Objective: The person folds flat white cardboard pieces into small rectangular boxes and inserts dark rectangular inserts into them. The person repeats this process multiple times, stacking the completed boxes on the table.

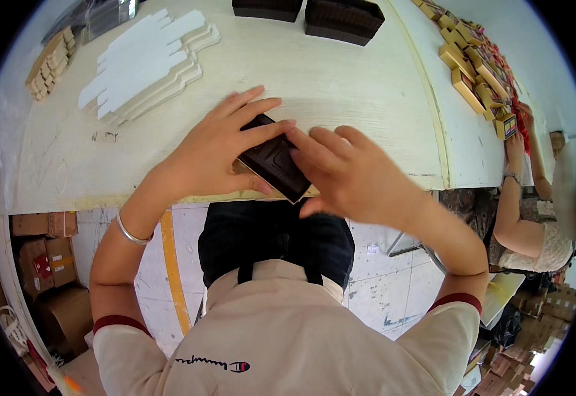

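Note:
A dark brown plastic tray (pixel 276 162) lies at a slant near the table's front edge, with a thin light-gold rim showing along its left side. My left hand (pixel 219 145) grips it from the left: the forefinger reaches across the top and the thumb presses the near side, while the other fingers fan out beyond its far end. From the right, my right hand (pixel 341 168) closes on the tray, with fingers bent at its upper right edge and the thumb low beside its near corner. Whatever is under the tray is hidden.
Flat white carton blanks (pixel 146 59) are stacked at the far left, beside bundled cardboard pieces (pixel 52 63). Dark brown trays (pixel 344 20) stand at the far edge. Gold boxes (pixel 469 66) are heaped far right, where a co-worker's hand (pixel 515 148) holds one. Cartons (pixel 44 261) sit below left.

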The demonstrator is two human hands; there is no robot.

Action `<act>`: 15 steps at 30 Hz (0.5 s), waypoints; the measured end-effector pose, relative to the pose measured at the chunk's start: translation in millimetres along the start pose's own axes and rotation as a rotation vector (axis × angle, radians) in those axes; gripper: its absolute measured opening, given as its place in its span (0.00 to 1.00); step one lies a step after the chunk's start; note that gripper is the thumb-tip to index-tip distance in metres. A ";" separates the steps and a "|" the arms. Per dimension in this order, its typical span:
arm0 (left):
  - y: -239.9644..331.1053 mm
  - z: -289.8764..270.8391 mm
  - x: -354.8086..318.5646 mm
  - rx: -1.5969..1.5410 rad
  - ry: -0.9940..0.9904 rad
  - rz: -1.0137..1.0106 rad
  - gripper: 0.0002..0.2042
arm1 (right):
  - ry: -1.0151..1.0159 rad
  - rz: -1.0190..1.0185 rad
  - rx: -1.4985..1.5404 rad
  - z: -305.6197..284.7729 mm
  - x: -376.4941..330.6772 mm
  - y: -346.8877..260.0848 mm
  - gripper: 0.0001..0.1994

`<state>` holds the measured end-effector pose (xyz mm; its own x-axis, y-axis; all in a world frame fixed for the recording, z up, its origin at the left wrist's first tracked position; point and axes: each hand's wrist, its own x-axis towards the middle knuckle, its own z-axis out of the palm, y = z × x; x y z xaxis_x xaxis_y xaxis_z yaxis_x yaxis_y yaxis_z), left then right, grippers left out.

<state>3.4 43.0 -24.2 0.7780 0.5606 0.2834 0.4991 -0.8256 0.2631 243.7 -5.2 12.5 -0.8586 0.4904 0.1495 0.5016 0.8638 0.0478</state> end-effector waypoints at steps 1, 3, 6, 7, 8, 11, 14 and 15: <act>4.0 -0.5 0.4 0.119 0.024 0.020 0.43 | 0.013 0.030 -0.060 4.9 -2.3 -9.5 0.32; 10.5 2.4 -1.0 0.160 0.049 0.007 0.40 | 0.054 0.184 -0.044 29.8 -9.5 -26.5 0.36; 20.0 10.9 -6.7 0.130 0.106 -0.075 0.38 | 0.291 0.361 0.135 40.5 -8.7 -29.0 0.31; 24.8 13.4 -9.2 0.106 0.129 -0.111 0.37 | 0.323 0.362 0.212 43.5 -10.4 -29.3 0.29; 31.6 16.5 -6.4 0.151 0.202 -0.109 0.36 | 0.361 0.365 0.278 43.9 -11.9 -28.4 0.26; 45.2 7.3 2.9 0.153 0.230 -0.105 0.39 | 0.426 0.348 0.401 29.6 -18.4 -21.4 0.22; 61.8 -20.6 11.7 -0.094 0.252 -0.163 0.35 | 0.474 0.354 0.259 18.2 -43.0 -2.2 0.21; 66.8 -33.6 11.8 -0.177 0.314 -0.174 0.34 | 0.432 0.446 0.118 6.7 -54.9 8.5 0.22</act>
<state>33.2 -3.4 27.8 0.5195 0.7057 0.4817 0.5181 -0.7085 0.4792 294.4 -23.9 -1.9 -0.4372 0.7361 0.5167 0.7650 0.6065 -0.2166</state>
